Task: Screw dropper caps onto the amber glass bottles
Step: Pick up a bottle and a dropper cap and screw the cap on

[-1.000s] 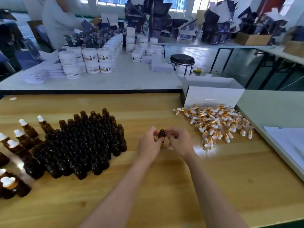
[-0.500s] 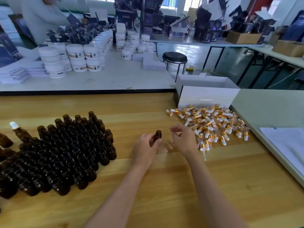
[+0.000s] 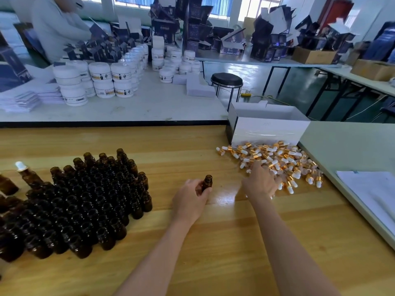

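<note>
Left hand (image 3: 190,199) grips uncapped amber bottle (image 3: 207,182) upright in bare strip of table (image 3: 213,253) between bottle cluster (image 3: 85,199) and dropper caps (image 3: 288,161). Right hand (image 3: 259,182) at pile's near edge, fingers blurred, grip unclear

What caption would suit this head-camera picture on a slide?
Capping station: left hand holds an uncapped bottle, right hand reaches into the cap pile.

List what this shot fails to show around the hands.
Head view only.
Right hand: fingertips hidden among the dropper cap pile; grip unclear.
Held bottle: lower body covered by left hand.
Leftmost bottles: cut by frame edge.
White jars: labels too small.
</note>
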